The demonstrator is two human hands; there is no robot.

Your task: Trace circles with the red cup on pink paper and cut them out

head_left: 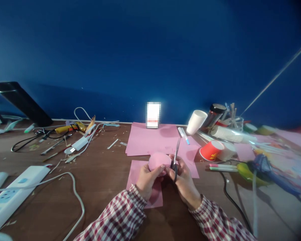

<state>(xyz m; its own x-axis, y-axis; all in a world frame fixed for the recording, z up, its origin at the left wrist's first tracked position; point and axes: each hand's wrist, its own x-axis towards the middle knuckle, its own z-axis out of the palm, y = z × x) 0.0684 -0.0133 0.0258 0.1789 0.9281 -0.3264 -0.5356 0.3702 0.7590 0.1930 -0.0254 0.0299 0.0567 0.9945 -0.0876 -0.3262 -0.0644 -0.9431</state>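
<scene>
My left hand [147, 179] is closed around a rounded pink paper piece [158, 160], held just above the table. My right hand [182, 175] grips a pair of black-handled scissors [176, 157], blades pointing up and away, right beside the pink piece. Both sleeves are red-and-white check. A pink sheet [136, 174] lies flat under my hands, and more pink sheets [150, 139] lie behind it.
A white power strip [13, 194] and its cable [75, 194] lie at left, with glue gun and wires behind. At right stand a red cup [210, 150], white cups [196, 121], a jar, markers [219, 167] and a black cable [234, 204]. Brown table [100, 180].
</scene>
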